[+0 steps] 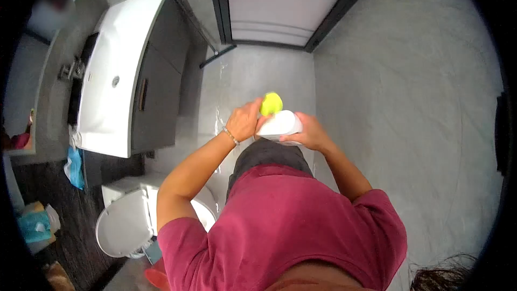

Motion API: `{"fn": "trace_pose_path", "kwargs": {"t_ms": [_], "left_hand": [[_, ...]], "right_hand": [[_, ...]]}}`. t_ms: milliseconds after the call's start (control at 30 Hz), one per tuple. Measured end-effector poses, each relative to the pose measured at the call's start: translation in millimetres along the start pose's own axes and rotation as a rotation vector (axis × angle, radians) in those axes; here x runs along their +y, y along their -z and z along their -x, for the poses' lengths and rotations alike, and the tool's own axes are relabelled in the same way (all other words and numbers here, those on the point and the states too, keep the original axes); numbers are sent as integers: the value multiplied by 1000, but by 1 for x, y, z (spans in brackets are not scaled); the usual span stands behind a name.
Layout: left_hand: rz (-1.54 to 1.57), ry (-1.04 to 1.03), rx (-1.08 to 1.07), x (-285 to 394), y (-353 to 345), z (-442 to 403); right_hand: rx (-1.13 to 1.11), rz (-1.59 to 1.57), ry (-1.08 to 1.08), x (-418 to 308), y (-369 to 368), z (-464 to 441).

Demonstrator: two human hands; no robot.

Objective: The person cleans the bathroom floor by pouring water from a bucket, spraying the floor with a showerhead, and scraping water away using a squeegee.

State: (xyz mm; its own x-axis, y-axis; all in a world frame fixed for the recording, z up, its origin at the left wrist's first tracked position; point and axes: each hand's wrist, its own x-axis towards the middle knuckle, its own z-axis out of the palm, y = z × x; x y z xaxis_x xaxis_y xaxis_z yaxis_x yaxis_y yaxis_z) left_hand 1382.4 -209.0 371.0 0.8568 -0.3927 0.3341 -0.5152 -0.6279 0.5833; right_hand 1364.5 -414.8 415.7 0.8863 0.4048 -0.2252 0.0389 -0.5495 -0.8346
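Observation:
In front of my waist, my right hand [311, 132] is wrapped around a white plastic bottle [280, 124], which is held tilted. My left hand [245, 120], with a beaded bracelet at the wrist, grips a round, bright yellow-green cap [271, 103] just above the bottle. The cap and bottle look very close together; whether they touch I cannot tell. Slight blur covers my left fingers, and any label on the bottle is hidden.
A white washbasin [116, 70] on a grey cabinet [161, 75] stands to the left. Below it is a toilet with its lid [121, 230] raised. A squeegee [217, 56] leans near a framed door [274, 5] ahead. A grey wall [398, 102] runs along the right.

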Motion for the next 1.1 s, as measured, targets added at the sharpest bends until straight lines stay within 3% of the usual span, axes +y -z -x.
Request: {"fn": "trace_pose_path", "kwargs": {"t_ms": [33,100,200,333,400,433,500,667,733,767,800,900,1000,1100], "left_hand": [[16,20,2,10,-4,19],[16,541,-50,27,-7,43],[-72,823,-41,42,-19,74],[20,762,-28,84,-7,107],[432,405,33,100,9,113],[434,410,38,108,9,122],[432,181,68,123,11,134],[325,181,89,144,-3,145],[240,463,-119,156,-2,134],[155,415,-28,158,-14,130],[115,161,251,153,-29,129],[194,89,246,160,-37,122],[165,52,161,171,-46,122],[-26,407,90,183,-52,106]], "right_hand": [[48,36,-1,-4,-16,17],[59,97,-25,-2,-44,43],[62,214,-34,9,-74,83],[158,144,-72,20,-94,138],[210,130,-78,11,-92,145],[259,21,-69,7,-92,153],[284,-47,-89,4,-86,166],[270,-5,-47,3,-73,196],[301,86,-70,-3,-70,203],[298,44,15,23,-67,205],[277,39,26,24,-64,208],[294,-28,-85,8,-60,219],[286,-51,-54,14,-56,228],[276,26,-72,21,-54,226]]}}
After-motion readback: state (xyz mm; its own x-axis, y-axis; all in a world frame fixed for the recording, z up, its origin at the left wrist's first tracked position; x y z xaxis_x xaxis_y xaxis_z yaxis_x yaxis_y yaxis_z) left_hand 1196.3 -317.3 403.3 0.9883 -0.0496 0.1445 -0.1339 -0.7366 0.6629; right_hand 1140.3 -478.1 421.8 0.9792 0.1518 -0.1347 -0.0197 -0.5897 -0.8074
